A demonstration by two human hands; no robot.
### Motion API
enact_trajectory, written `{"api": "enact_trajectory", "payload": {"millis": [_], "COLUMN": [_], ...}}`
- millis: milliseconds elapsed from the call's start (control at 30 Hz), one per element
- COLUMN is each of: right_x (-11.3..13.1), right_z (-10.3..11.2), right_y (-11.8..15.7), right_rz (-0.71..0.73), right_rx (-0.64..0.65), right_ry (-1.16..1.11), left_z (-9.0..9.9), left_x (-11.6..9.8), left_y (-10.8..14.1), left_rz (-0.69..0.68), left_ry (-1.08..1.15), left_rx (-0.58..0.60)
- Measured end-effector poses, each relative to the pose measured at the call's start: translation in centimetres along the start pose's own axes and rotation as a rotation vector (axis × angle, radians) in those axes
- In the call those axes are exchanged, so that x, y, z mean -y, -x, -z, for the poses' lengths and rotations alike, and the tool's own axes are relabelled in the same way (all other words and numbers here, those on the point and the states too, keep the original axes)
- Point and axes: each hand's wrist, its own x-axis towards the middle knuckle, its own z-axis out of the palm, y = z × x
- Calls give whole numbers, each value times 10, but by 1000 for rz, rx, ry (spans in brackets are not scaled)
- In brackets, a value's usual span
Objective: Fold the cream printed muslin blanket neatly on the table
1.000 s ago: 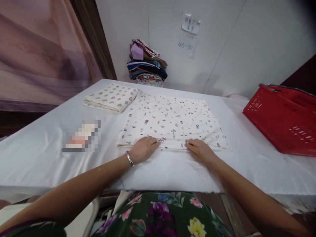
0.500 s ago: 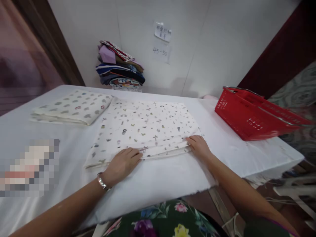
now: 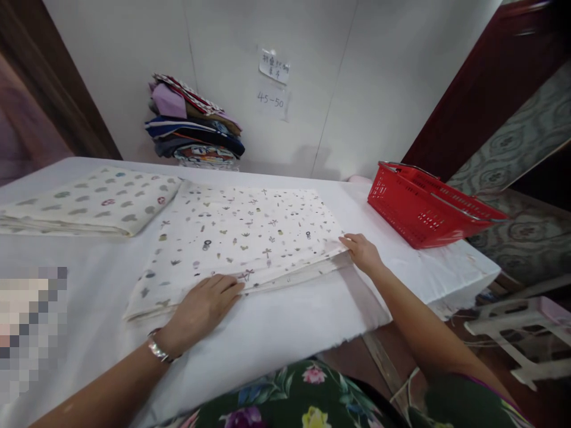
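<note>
A white cloth (image 3: pixel 250 229) printed with small plants and figures lies folded in layers in front of me. My left hand (image 3: pixel 205 300), with a bracelet at the wrist, rests palm down on its near edge, fingers stretched out flat. At the near right corner, my right hand (image 3: pixel 362 252) pinches the top layer between thumb and fingers. That edge is raised a little, and the lower layers show beneath it. Left of this cloth, a cream folded cloth (image 3: pixel 96 199) with grey cloud-like prints lies on the table.
Everything lies on a white-covered table (image 3: pixel 285 333). A red basket (image 3: pixel 428 208) with metal handles stands at the right end. Against the wall is a stack of folded fabrics (image 3: pixel 196 128). A blurred-out item (image 3: pixel 27 315) lies at the left, and a white stool (image 3: pixel 521 339) stands beyond the right edge.
My right hand has shifted from lying on the cloth's near edge to its corner, lifting the top layer slightly. My left hand stays on the edge. The view has turned slightly right.
</note>
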Motion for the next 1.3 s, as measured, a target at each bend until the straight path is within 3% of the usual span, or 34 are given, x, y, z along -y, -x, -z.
{"api": "enact_trajectory", "payload": {"millis": [67, 167, 233, 300, 433, 633, 800, 1067, 1300], "right_x": [-3, -7, -12, -19, -32, -28, -22, -26, -22], "right_z": [1, -3, -7, -10, -10, -13, -11, -2, -6], "right_y": [-1, 7, 17, 27, 39, 41, 37, 11, 14], "right_rz": [48, 153, 116, -77, -633, -889, -957, -974, -1031], "right_rx": [-39, 89, 138, 102, 25, 140, 199, 19, 50], "right_ry": [-11, -113, -198, -294, -498, -670, -766, -914, -946], "left_z": [0, -2, -4, -6, -8, -8, -7, -9, -10], "left_x": [0, 1, 3, 4, 6, 6, 7, 9, 10], "left_y": [1, 3, 4, 5, 6, 4, 4, 6, 7], "left_rz": [-6, -10, -6, 2, 0, -6, -1, -11, 6], "left_ry": [-8, 1, 25, 45, 46, 66, 83, 55, 94], "left_rx": [-17, -34, -41, -46, -66, -85, -99, -74, -74]}}
